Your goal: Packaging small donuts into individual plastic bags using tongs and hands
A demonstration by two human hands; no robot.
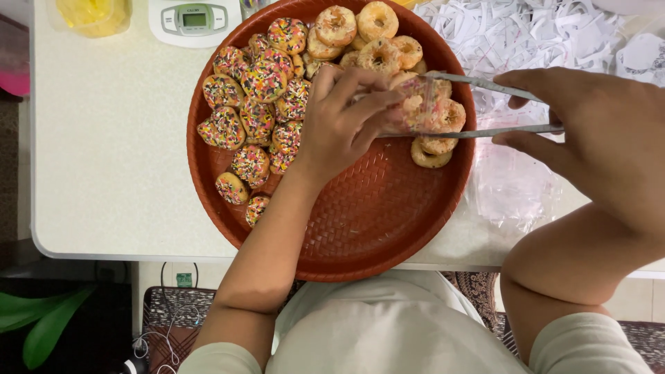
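A round reddish-brown woven tray [360, 215] sits on the white table. It holds sprinkle-covered ring cookies [258, 111] on the left and plain golden ring cookies [360, 34] at the top. My left hand [343, 125] pinches a small clear plastic bag [415, 104] with a cookie in it over the tray. My right hand [596, 138] grips metal tongs [485, 107] whose tips reach the bag.
A pile of clear plastic bags [526, 41] lies to the right of the tray. A white digital scale [194, 21] and a yellow container [93, 14] stand at the table's far edge. The table's front edge is close to my body.
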